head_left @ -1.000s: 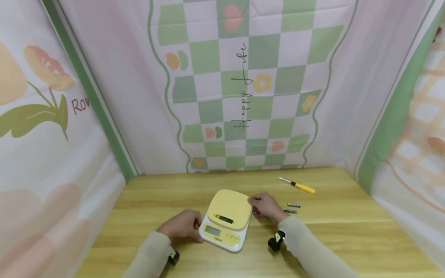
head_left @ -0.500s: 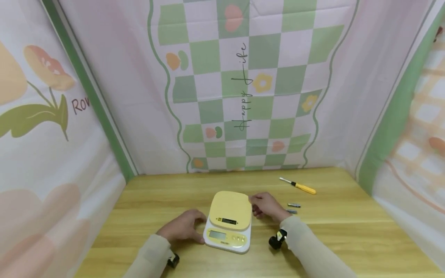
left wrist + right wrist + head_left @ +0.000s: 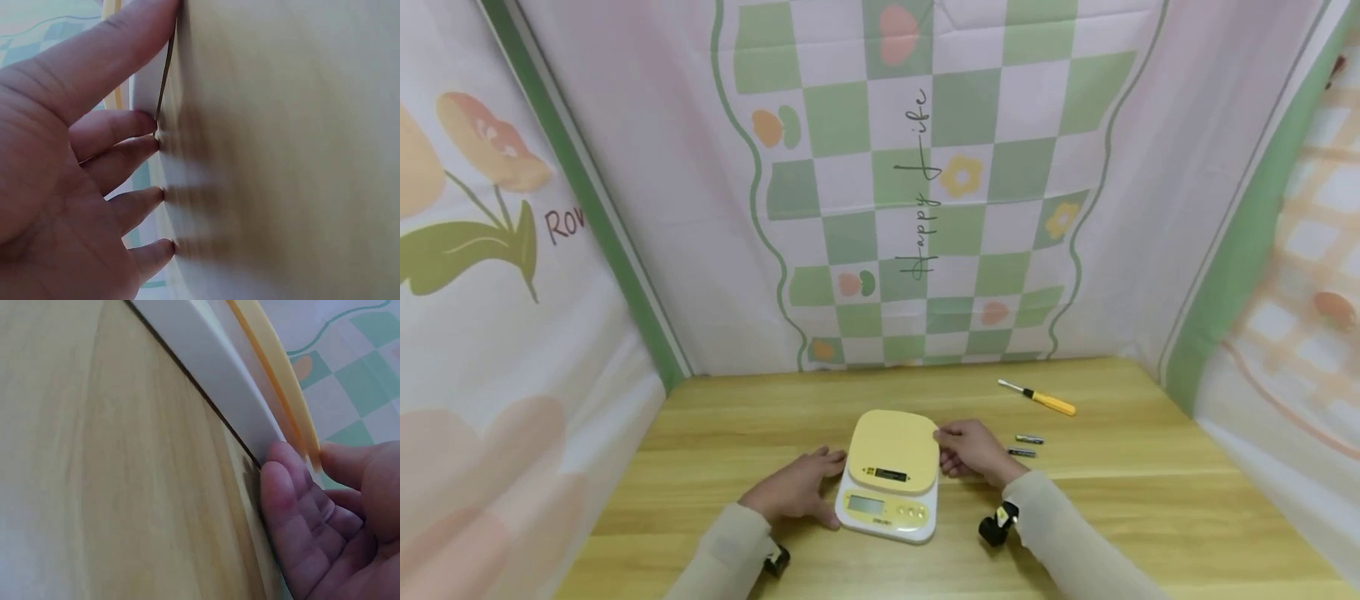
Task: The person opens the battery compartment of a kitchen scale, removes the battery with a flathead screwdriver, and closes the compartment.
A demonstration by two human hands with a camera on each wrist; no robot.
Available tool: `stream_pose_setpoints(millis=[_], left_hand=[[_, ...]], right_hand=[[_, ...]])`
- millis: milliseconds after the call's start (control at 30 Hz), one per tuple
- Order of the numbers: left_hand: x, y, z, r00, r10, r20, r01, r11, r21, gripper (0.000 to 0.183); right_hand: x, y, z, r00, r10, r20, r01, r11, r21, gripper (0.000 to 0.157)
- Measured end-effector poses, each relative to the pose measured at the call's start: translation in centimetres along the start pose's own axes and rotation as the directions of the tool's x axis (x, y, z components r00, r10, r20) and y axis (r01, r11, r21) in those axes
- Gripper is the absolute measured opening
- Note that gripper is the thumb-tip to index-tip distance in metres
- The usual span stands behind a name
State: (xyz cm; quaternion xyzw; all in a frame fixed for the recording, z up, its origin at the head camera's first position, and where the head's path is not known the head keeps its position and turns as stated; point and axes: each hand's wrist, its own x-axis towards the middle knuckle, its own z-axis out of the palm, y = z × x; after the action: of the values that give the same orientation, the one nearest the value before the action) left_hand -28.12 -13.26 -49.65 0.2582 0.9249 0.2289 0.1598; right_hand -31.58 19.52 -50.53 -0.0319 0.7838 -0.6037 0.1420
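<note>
A kitchen scale (image 3: 887, 517) with a yellow weighing plate and a white base lies on the wooden table, its grey display towards me. At its left side my left hand (image 3: 797, 492) has its fingers spread. In the left wrist view those fingertips (image 3: 164, 249) touch the tabletop beside the white base (image 3: 145, 94), with the thumb near its front corner. My right hand (image 3: 973, 450) holds the scale's far right edge. The right wrist view shows the thumb against the yellow plate's rim (image 3: 281, 356) and curled fingers (image 3: 281, 494) at the white base (image 3: 212, 362).
Two small batteries, one (image 3: 1029, 439) behind the other (image 3: 1021, 452), lie just right of my right hand. Further back is a yellow-handled screwdriver (image 3: 1048, 402). Patterned fabric (image 3: 917, 208) hangs behind the table (image 3: 737, 400) and along both sides.
The scale has turned from a slant to nearly square to me, its front edge swinging slightly. My left hand's fingers have gone from curled at its corner to spread. The right hand has barely moved.
</note>
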Motion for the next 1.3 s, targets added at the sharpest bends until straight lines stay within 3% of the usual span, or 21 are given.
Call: stream_pose_setpoints(millis=[233, 767, 1000, 1300], left_hand=[[0.0, 0.9, 0.6, 0.998, 0.003, -0.055, -0.003, 1.000, -0.004, 0.100], [-0.3, 2.2, 1.3, 0.991, -0.041, -0.125, 0.042, 0.999, 0.004, 0.099], [-0.2, 2.5, 1.5, 0.990, -0.070, -0.124, 0.071, 0.997, 0.003, 0.101], [-0.4, 2.7, 1.3, 0.993, -0.072, -0.096, 0.068, 0.997, -0.042, 0.106]], right_hand=[[0.8, 0.2, 0.1, 1.000, 0.002, -0.004, -0.002, 1.000, 0.011, 0.034], [2.7, -0.4, 0.6, 0.994, 0.054, -0.094, -0.051, 0.998, 0.033, 0.025], [2.9, -0.5, 0.6, 0.994, 0.043, -0.103, -0.039, 0.999, 0.034, 0.027], [2.9, -0.4, 0.8, 0.995, 0.023, -0.099, -0.021, 1.000, 0.014, 0.041]])
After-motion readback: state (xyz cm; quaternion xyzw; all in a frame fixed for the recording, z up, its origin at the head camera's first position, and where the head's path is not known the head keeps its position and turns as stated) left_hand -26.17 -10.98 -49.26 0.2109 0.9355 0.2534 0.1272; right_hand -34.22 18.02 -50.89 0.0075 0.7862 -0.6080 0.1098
